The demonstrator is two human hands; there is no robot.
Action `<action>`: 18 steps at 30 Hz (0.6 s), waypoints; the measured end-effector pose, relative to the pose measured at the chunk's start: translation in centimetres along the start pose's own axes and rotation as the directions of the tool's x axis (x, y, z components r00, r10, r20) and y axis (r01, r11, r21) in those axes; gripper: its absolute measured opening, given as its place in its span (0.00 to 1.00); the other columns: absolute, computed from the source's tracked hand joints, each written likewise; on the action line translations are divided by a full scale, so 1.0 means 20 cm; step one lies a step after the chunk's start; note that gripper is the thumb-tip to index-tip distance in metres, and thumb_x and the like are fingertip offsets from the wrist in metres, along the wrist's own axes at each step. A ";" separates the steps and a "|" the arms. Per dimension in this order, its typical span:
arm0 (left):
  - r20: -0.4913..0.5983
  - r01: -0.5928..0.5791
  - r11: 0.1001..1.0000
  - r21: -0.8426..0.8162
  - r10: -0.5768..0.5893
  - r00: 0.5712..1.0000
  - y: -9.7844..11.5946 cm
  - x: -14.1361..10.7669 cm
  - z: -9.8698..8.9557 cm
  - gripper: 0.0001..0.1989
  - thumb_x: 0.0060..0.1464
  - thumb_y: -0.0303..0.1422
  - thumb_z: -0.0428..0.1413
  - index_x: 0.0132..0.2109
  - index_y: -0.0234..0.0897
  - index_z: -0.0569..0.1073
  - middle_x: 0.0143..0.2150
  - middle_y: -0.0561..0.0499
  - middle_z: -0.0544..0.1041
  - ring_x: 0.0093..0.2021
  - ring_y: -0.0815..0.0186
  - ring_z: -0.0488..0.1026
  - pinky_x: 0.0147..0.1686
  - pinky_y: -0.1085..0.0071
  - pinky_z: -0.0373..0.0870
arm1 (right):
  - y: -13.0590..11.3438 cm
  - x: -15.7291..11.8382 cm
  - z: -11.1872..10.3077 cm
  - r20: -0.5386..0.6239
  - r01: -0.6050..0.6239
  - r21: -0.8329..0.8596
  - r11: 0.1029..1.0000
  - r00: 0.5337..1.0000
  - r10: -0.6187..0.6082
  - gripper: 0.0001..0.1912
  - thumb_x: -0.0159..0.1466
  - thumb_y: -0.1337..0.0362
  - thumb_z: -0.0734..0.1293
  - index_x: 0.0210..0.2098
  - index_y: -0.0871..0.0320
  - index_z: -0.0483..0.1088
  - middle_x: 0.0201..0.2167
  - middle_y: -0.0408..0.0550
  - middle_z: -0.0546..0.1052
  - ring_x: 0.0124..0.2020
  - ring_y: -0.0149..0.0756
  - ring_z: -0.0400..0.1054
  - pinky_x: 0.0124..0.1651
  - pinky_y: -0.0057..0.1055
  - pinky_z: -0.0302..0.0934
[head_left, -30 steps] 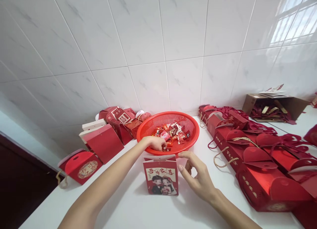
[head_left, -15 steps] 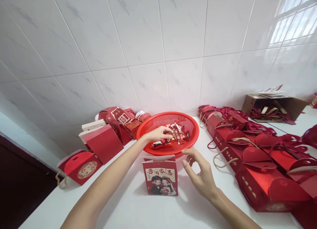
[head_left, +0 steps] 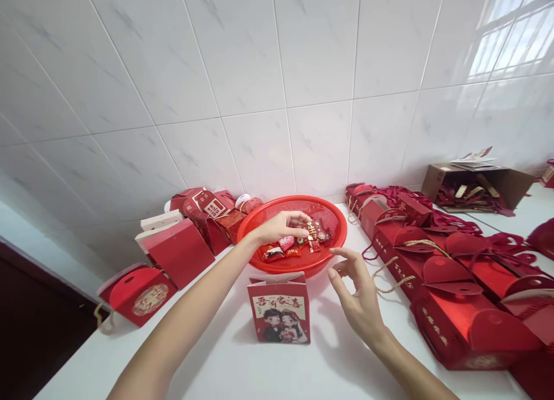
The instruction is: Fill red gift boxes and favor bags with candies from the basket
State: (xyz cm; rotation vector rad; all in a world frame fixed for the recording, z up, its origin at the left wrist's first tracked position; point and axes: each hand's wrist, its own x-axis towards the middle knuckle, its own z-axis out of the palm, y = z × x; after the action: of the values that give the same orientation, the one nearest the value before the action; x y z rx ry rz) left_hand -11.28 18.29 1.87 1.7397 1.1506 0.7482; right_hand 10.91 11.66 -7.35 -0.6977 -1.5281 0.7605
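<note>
A red plastic mesh basket (head_left: 335, 250) stands near the wall with wrapped candies (head_left: 292, 251) in it. My left hand (head_left: 283, 227) reaches over its rim, fingers pinched at a red-and-gold wrapped candy (head_left: 318, 232). Part of the grip is hidden behind the thumb. In front of the basket an upright red gift box (head_left: 280, 313) bears a cartoon couple and gold-cream lettering; its top edges stand up. To the right of that box, my right hand (head_left: 359, 296) hovers with curled fingers apart from the thumb, holding nothing.
Red boxes with rope handles (head_left: 437, 279) line the right side. Behind them lies an open cardboard box (head_left: 437, 186) with ribbons. More red boxes (head_left: 182, 250) are grouped at left, one (head_left: 138, 296) near the white table's edge. A tiled wall (head_left: 255, 146) closes off the back.
My left hand has moved slightly right and up within the basket, and its fingers are at a candy. My right hand has shifted a little to the right, away from the gift box.
</note>
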 end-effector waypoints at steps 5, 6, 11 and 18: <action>0.183 -0.037 0.993 -0.113 0.057 0.981 0.16 -0.02 0.14 0.17 0.45 0.36 0.69 0.37 0.35 0.71 0.36 0.51 0.76 0.37 0.66 0.75 0.41 0.66 0.72 | 0.00 0.04 -0.01 0.118 -0.295 0.354 0.887 0.955 0.270 0.21 0.65 0.52 0.68 0.52 0.56 0.67 0.35 0.47 0.76 0.27 0.32 0.70 0.31 0.32 0.67; 0.236 -0.034 0.994 -0.106 0.058 0.970 0.18 -0.01 0.16 0.16 0.46 0.37 0.69 0.37 0.35 0.72 0.35 0.51 0.76 0.36 0.66 0.75 0.40 0.67 0.72 | -0.01 0.05 -0.01 0.145 -0.337 0.386 0.859 0.941 0.304 0.20 0.64 0.51 0.69 0.48 0.57 0.69 0.30 0.45 0.75 0.25 0.32 0.69 0.29 0.31 0.66; 0.185 -0.089 0.990 0.107 0.069 0.980 0.14 0.08 0.10 0.16 0.58 0.44 0.57 0.41 0.34 0.76 0.40 0.47 0.79 0.40 0.63 0.75 0.44 0.67 0.70 | -0.01 0.08 -0.04 0.091 -0.415 0.493 0.764 0.898 0.430 0.17 0.58 0.51 0.73 0.35 0.58 0.70 0.22 0.40 0.70 0.18 0.29 0.64 0.22 0.27 0.60; 0.068 0.078 0.740 0.669 -0.165 0.984 -0.13 0.19 -0.05 0.07 0.47 0.29 0.59 0.36 0.39 0.80 0.36 0.52 0.81 0.38 0.63 0.75 0.39 0.72 0.66 | 0.00 0.09 -0.06 0.040 -0.397 0.595 0.698 0.883 0.468 0.13 0.53 0.58 0.72 0.29 0.57 0.65 0.20 0.38 0.69 0.18 0.30 0.66 0.21 0.27 0.60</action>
State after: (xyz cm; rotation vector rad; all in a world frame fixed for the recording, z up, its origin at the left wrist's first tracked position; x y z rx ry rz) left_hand -11.72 22.53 -0.05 2.2205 1.5478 0.1223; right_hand 11.93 13.15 -6.19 -0.6114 -0.9246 1.4576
